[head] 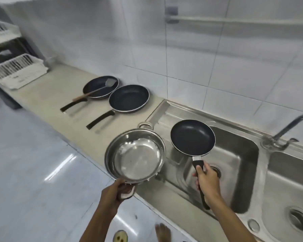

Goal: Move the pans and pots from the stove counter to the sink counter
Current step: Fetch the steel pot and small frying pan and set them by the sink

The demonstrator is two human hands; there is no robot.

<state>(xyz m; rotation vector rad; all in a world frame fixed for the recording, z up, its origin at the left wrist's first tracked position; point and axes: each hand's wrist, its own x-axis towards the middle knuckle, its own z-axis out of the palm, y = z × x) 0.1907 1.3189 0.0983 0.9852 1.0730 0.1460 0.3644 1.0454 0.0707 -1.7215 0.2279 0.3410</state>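
Note:
My left hand (115,192) grips the near loop handle of a shiny steel pot (136,155), held tilted above the counter's front edge beside the sink. My right hand (207,179) holds the black handle of a small dark frying pan (192,137), which hangs over the left sink basin (234,165). Two larger dark frying pans lie on the beige counter (42,96): one (129,98) next to the sink, and one (100,86) farther left with a wooden-handled spatula (98,89) resting in it.
A white dish rack (16,70) stands at the counter's far left end. The faucet (287,128) rises between the two basins, with the right basin (290,189) beyond it. White tiled wall behind, glossy floor below, my bare foot (162,232) near the counter.

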